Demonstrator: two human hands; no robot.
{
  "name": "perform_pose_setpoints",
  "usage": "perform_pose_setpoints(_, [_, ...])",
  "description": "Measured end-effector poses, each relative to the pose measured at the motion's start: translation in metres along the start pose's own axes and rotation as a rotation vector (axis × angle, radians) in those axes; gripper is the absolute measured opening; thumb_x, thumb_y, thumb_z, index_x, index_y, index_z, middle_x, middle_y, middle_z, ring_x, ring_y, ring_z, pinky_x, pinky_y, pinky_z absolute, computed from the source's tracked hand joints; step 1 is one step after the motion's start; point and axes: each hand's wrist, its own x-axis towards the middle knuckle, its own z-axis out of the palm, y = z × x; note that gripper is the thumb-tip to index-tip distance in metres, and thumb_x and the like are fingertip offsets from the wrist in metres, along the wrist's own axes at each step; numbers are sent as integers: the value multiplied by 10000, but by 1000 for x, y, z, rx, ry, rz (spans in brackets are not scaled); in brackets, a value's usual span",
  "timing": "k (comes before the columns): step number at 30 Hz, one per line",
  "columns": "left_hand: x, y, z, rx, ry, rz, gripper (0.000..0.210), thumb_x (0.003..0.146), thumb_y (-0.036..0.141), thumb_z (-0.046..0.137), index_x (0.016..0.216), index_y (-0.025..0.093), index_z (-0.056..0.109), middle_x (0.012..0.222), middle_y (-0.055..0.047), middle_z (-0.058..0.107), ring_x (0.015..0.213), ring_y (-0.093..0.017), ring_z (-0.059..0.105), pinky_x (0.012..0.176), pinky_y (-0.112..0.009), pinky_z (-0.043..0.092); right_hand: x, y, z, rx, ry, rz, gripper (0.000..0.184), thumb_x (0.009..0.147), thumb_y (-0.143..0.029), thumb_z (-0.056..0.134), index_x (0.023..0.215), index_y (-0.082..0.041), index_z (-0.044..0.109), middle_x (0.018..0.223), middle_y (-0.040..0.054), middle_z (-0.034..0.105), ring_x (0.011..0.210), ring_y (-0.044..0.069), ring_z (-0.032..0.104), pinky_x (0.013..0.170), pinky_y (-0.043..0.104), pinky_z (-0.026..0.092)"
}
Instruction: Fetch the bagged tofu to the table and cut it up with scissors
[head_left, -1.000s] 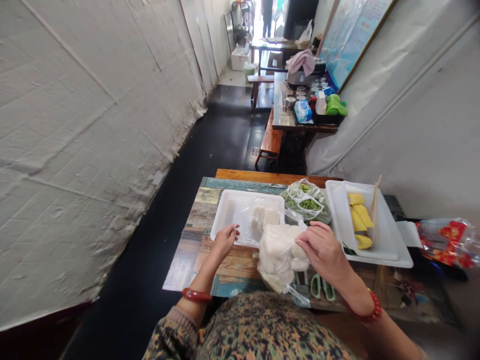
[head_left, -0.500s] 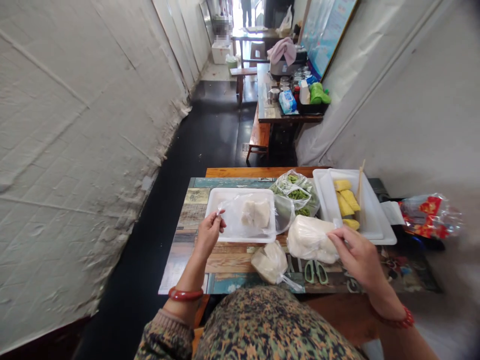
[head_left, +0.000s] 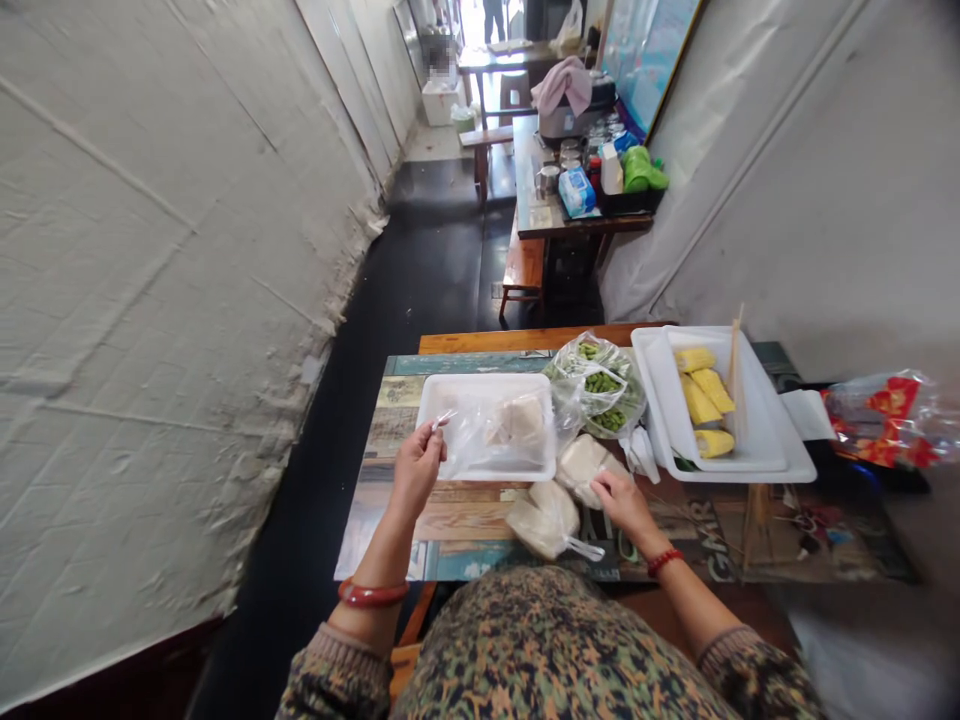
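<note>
My left hand (head_left: 420, 458) is closed in a pinch on the edge of a clear plastic bag (head_left: 469, 435) that stretches over a white tray (head_left: 487, 382). Pale blocks (head_left: 519, 420) lie inside that bag, on the tray's right side. My right hand (head_left: 628, 508) grips the near right end of a second bag of pale blocks (head_left: 587, 466), low at the table beside the tray. Closer to my body is a knotted bag of similar pale blocks (head_left: 541, 518). Green scissors (head_left: 627, 546) are mostly hidden behind my right hand.
Bags of green pods (head_left: 600, 385) stand behind the second bag. To the right, nested white trays (head_left: 799, 462) hold corn pieces (head_left: 701, 398) and wooden skewers (head_left: 735, 380). A red-printed plastic package (head_left: 885, 425) lies at the far right. Another cluttered table (head_left: 540, 215) stands ahead.
My right hand has lowered the second bag of pale blocks and moved left, toward the tray and knotted bag. The left hand keeps its pinch, nearly still. The view has shifted slightly.
</note>
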Motion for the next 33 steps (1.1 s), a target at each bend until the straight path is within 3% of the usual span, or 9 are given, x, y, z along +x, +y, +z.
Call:
perform_pose_setpoints(3, [1,1,0,0,-1,6,374,817,375,575,1082,133,676,546,54,460,504,-106,394,497,-222,299,-1,-2,-3,38,-49,-24,247,901,-324,474,761,-218,647,713,38,674,681,200,636,656,307,478])
perform_pose_setpoints(6, [3,4,1,11,-14,10,358,825,375,568,1070,138,677,556,51,470,498,-101,390,485,-218,295,6,-15,-25,65,-47,-58,236,920,-324,480,903,-209,685,879,72,705,801,209,661,736,329,505])
perform_pose_setpoints(10, [2,9,4,-8,-25,10,348,821,382,573,1053,145,680,566,46,484,502,-102,407,488,-214,313,28,-64,-57,185,-13,-192,244,959,-332,478,971,-206,687,981,77,714,922,208,661,847,348,507])
perform_pose_setpoints(12, [0,10,5,-28,-24,3,348,814,383,581,1048,145,681,565,42,492,507,-106,421,492,-215,326,46,-95,-59,244,-53,-279,241,973,-308,468,977,-210,689,974,66,724,899,192,667,831,328,513])
perform_pose_setpoints(14, [-1,10,5,-38,-24,-6,344,809,380,585,1041,144,681,563,38,503,508,-110,432,494,-219,335,69,-123,-47,201,-175,-338,263,987,-264,429,1029,-206,682,999,64,725,900,178,669,830,313,515])
perform_pose_setpoints(17, [-4,9,2,-25,-24,-11,334,817,370,570,1039,144,677,551,37,513,505,-115,447,499,-223,350,106,-145,-6,131,-287,-360,242,954,-171,460,1020,-208,690,1016,49,726,957,170,659,886,296,496])
perform_pose_setpoints(23, [-8,1,-10,3,-23,-23,331,827,376,544,1043,156,664,533,42,519,501,-121,464,521,-232,371,138,-145,68,-78,-315,-237,336,845,-81,570,1176,-133,598,1226,163,590,1148,261,531,1002,398,401])
perform_pose_setpoints(28, [-6,-6,-17,-12,-42,-44,332,831,382,531,1042,158,655,543,43,511,492,-117,443,511,-230,354,132,-143,93,-142,-324,-145,191,893,-74,517,1038,-138,624,1150,169,593,1068,248,542,929,381,430])
perform_pose_setpoints(33, [-1,-13,-25,-25,-73,-59,346,854,381,501,1082,156,631,563,52,496,477,-105,411,498,-223,334,135,-129,94,-43,-279,-60,148,966,-179,501,1019,-157,637,1137,108,622,1055,210,579,918,375,481])
